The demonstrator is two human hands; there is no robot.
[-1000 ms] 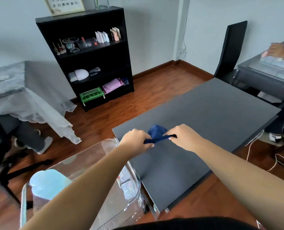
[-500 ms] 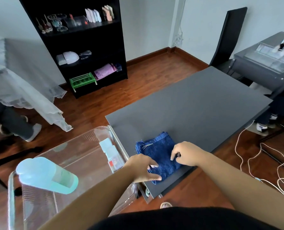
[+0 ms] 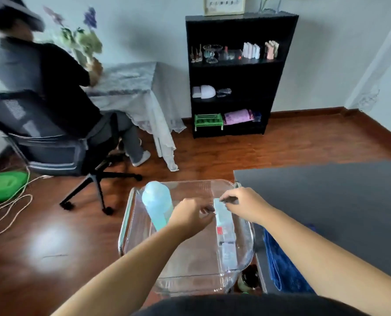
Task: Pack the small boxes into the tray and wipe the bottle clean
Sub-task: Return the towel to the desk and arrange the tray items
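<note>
A clear plastic tray (image 3: 127, 215) stands left of the grey table (image 3: 326, 197). A pale blue bottle (image 3: 158, 201) stands upright in its far left part. Several small boxes (image 3: 226, 231) lie in a row along the tray's right wall. My left hand (image 3: 190, 216) hovers over the tray's middle, fingers loosely curled and holding nothing, fingertips just left of the farthest box. My right hand (image 3: 245, 206) has its fingertips on that box's far end; the blur hides whether it grips. A folded blue towel (image 3: 281, 263) lies on the table's near left edge, under my right forearm.
A seated person on a wheeled office chair (image 3: 53, 142) is at the left, beside a cloth-covered table (image 3: 130, 87). A black shelf unit (image 3: 235, 74) stands against the far wall. Cables (image 3: 9, 208) and a green object (image 3: 2, 185) lie on the wooden floor at the left.
Both hands have left the blue towel, which now lies on the table, and moved left over the tray to the boxes. The view has swung left.
</note>
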